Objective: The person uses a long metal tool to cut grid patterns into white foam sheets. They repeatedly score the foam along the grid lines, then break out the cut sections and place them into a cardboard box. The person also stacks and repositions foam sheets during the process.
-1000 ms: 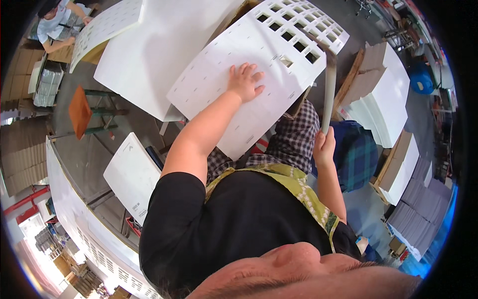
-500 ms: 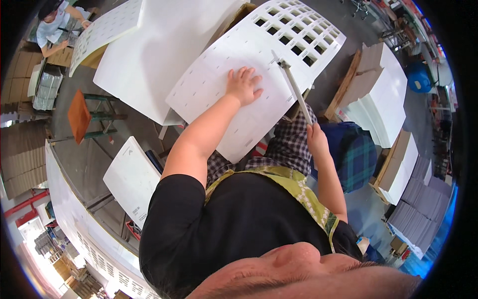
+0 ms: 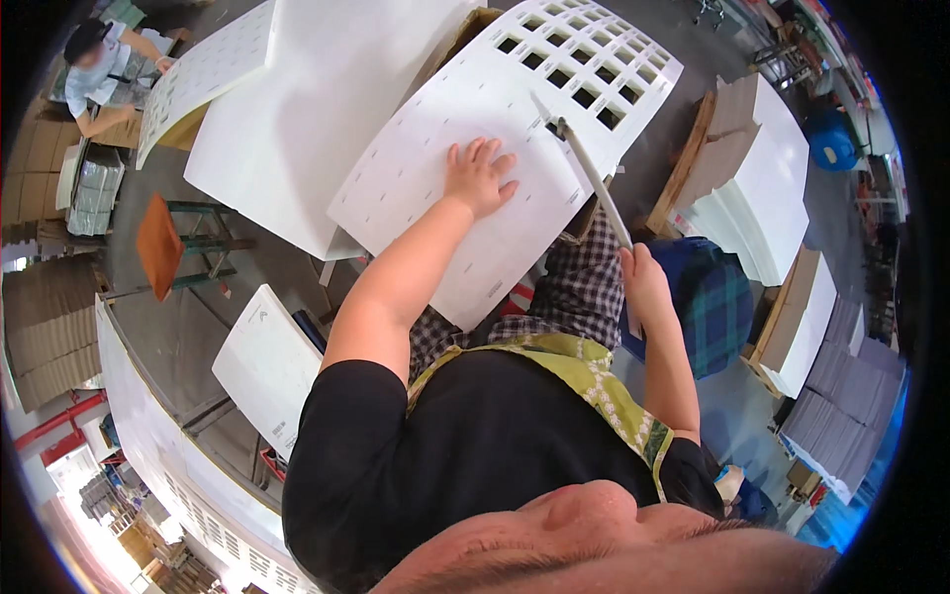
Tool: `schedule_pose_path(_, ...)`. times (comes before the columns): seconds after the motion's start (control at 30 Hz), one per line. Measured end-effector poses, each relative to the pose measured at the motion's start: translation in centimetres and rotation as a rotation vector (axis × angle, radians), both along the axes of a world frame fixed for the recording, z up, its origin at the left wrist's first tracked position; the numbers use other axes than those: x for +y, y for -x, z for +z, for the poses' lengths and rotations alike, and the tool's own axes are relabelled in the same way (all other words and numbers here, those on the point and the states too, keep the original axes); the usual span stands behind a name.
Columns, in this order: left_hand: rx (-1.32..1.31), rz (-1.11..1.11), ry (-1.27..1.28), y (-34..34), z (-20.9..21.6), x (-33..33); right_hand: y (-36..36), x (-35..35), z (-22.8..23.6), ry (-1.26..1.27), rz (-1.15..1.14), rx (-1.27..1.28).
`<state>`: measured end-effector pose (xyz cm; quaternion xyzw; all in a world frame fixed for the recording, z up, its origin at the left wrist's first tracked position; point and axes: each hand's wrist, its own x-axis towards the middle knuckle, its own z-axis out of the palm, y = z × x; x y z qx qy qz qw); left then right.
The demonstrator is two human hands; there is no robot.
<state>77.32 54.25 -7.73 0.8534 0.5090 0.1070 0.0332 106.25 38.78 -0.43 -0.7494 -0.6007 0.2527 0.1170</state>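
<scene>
In front of me lies a white board (image 3: 396, 203), slanting away, with rows of small printed marks on its near part and square holes at its far end. My left hand (image 3: 479, 179) rests flat on its middle, fingers spread, holding nothing. My right hand (image 3: 648, 284) is closed around the pale handle of a long tool (image 3: 598, 186) with a small dark head. That head is over the board's right part, just short of the nearest row of holes. Whether it touches the board I cannot tell.
Larger white sheets (image 3: 307, 129) lie to the left. An orange-topped stool (image 3: 158, 247) and a smaller white board (image 3: 265, 366) stand nearer. Stacked white sheets (image 3: 767, 188) are at the right, beside a plaid-covered seat (image 3: 717, 307). A co-worker (image 3: 104, 74) is at the far left.
My right hand has moved slightly toward me and to the right with the tool, and the handle's end now shows below it. My left hand stays on the board.
</scene>
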Motion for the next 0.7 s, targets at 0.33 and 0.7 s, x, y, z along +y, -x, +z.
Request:
schedule_pose_path(0.33, 0.016, 0.002, 0.033, -0.3, 0.6, 0.1, -0.3, -0.9, -3.0, -0.127, -0.101, 0.093)
schedule_pose_path(0.7, 0.000, 0.006, 0.048, -0.4, 0.4, 0.1, -0.8, -0.7, -3.7, -0.093, -0.024, 0.057)
